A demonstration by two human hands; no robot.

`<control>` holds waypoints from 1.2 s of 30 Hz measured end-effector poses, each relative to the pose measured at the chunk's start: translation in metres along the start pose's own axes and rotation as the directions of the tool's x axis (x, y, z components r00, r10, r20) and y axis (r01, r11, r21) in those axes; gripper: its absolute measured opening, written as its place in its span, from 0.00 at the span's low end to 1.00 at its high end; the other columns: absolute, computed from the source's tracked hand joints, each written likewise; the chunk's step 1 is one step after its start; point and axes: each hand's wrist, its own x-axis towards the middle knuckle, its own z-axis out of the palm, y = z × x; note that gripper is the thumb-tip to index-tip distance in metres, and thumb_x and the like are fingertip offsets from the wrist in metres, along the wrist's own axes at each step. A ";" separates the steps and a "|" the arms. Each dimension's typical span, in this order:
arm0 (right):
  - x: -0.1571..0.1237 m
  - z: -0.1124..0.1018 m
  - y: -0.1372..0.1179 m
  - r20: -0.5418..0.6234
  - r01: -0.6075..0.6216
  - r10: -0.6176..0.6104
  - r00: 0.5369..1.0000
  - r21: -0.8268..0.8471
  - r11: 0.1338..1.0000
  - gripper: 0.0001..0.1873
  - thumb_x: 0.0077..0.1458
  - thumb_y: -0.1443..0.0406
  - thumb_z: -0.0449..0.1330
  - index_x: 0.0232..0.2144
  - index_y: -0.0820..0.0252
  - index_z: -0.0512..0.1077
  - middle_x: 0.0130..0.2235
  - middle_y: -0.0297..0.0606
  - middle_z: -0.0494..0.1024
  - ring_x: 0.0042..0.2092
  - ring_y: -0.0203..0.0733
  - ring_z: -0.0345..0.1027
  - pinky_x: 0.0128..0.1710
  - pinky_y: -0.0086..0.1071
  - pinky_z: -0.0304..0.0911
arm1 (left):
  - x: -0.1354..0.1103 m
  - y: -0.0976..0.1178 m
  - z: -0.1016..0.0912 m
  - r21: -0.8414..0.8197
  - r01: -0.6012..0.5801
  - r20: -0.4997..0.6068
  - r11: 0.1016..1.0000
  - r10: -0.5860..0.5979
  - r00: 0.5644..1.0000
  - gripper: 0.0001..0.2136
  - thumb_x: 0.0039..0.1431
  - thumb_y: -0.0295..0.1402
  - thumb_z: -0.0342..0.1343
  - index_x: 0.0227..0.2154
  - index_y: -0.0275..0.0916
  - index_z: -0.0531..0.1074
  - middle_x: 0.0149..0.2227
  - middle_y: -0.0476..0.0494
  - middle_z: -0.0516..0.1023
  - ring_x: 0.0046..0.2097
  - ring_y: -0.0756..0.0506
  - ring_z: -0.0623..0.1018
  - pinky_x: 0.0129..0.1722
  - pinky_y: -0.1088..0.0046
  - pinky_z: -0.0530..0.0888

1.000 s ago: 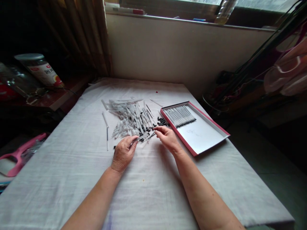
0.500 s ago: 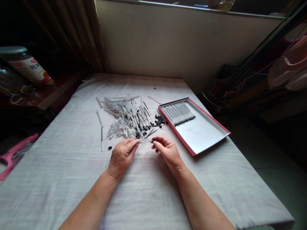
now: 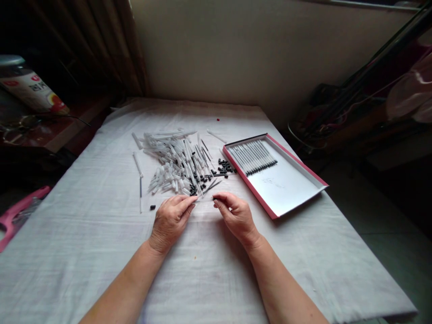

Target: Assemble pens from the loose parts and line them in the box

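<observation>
My left hand (image 3: 172,220) is closed in a pinch on a clear pen barrel (image 3: 204,200), which lies level just above the cloth. At the barrel's other end, my right hand (image 3: 238,219) pinches a small black end plug (image 3: 214,198), mostly covered by the fingers. Beyond the hands spreads a pile of clear pen barrels (image 3: 184,150), with clear pen caps (image 3: 167,180) along its near side. Several loose black plugs (image 3: 224,166) lie to the right of the pile. Dark-tipped ink refills (image 3: 212,185) rest just past my fingertips.
A shallow red-edged box (image 3: 251,192) at the right holds a row of assembled pens (image 3: 254,156). Left of the pile lie a barrel with a refill (image 3: 141,189) and one black plug (image 3: 153,207). A labelled jar (image 3: 32,87) stands on a side surface; a pink-handled item (image 3: 23,209) is at the table's left.
The view has tilted down slightly. My right fingers have closed further over the black plug at the barrel's end. My left hand keeps its hold on the barrel.
</observation>
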 end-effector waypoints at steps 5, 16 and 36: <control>0.001 -0.004 0.002 0.044 0.103 -0.097 0.994 -0.167 0.981 0.08 0.60 0.63 0.57 0.36 0.57 0.76 0.34 0.38 0.81 0.32 0.40 0.75 0.34 0.31 0.69 | 0.000 0.000 0.000 0.015 -0.028 -0.016 0.999 0.028 0.999 0.11 0.65 0.32 0.52 0.45 0.40 0.76 0.37 0.43 0.80 0.39 0.45 0.78 0.40 0.68 0.73; 0.001 -0.005 0.001 0.084 -0.046 0.074 0.994 -0.302 0.952 0.25 0.64 0.54 0.48 0.19 0.56 0.69 0.19 0.35 0.75 0.23 0.37 0.69 0.26 0.29 0.61 | -0.001 0.004 0.001 -0.009 -0.024 0.016 1.000 0.024 1.000 0.10 0.65 0.33 0.52 0.44 0.42 0.76 0.38 0.44 0.81 0.39 0.46 0.78 0.41 0.69 0.73; -0.001 -0.007 -0.001 0.115 -0.077 0.093 0.989 -0.143 0.987 0.10 0.59 0.58 0.56 0.37 0.56 0.72 0.29 0.36 0.78 0.28 0.38 0.70 0.29 0.29 0.64 | 0.000 0.000 0.001 -0.048 0.021 0.047 0.999 -0.019 0.999 0.11 0.64 0.32 0.52 0.45 0.42 0.76 0.39 0.43 0.81 0.40 0.46 0.79 0.42 0.69 0.75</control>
